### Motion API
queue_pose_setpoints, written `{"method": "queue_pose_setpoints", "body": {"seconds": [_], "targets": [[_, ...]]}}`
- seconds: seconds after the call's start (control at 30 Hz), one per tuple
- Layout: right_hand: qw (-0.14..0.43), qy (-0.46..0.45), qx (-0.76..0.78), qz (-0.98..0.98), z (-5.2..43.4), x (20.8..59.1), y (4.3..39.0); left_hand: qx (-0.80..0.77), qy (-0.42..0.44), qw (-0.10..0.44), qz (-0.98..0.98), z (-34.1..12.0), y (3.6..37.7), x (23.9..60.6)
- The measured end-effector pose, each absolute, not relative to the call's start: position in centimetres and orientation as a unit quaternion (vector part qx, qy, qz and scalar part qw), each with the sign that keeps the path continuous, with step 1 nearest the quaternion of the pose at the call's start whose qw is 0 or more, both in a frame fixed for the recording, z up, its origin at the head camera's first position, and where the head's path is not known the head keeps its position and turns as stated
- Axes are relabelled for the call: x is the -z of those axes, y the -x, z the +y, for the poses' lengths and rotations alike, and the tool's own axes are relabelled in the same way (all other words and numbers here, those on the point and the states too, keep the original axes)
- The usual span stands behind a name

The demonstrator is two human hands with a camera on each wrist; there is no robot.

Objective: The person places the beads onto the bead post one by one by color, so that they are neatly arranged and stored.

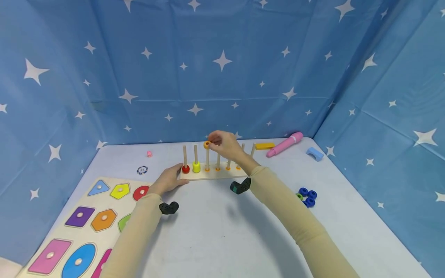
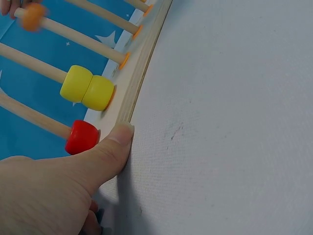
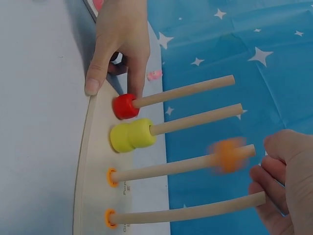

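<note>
Starry backdrop, sleeve overlapping shape puzzle, orange bead round peg

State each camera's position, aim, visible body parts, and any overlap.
Head: on head, facing forward and down at the board; left hand, right hand, sleeves show.
Left wrist: on that wrist, looking along the board; left hand large, right hand cropped top left.
Right wrist: on that wrist, looking toward the board's left end; right hand lower right, left hand top.
Wrist views share: red bead, yellow beads, orange bead.
</note>
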State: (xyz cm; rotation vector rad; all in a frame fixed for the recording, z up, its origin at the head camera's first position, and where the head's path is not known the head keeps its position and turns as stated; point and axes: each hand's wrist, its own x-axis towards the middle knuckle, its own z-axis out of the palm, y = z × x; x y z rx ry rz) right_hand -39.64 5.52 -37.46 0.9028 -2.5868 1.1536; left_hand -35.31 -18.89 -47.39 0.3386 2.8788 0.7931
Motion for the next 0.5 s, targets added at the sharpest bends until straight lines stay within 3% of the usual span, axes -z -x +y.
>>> {"method": "queue_pose_setpoints", "body": {"seconds": [0.5], "targets": [[0.102,-0.298,-0.418,-0.852,6.7,37.2,39.0,-0.267,-0.112,0.069,0.955,-18.7,35.1,47.1]]}}
